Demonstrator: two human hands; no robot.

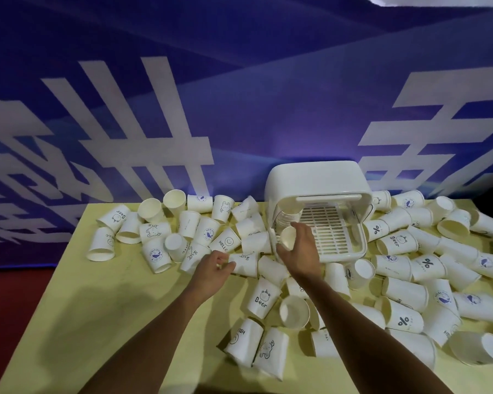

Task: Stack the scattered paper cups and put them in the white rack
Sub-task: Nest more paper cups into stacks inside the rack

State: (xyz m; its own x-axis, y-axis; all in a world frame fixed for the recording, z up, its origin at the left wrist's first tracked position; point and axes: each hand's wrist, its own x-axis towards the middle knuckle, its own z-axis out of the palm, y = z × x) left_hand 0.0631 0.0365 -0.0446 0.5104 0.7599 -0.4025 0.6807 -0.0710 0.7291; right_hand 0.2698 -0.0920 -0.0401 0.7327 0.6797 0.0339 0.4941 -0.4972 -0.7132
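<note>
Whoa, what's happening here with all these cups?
A person is tidying paper cups scattered over a yellow table. Their right hand holds a cup at the open front of the white rack, beside a stack already inside. Their left hand reaches toward another cup lying on its side.

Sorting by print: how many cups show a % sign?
3 % cups: one just right of the rack, one nearer and further right, one nearest me. Others may hide their print.

Yellow table (125,294) before a blue-and-white banner (239,95).
</note>
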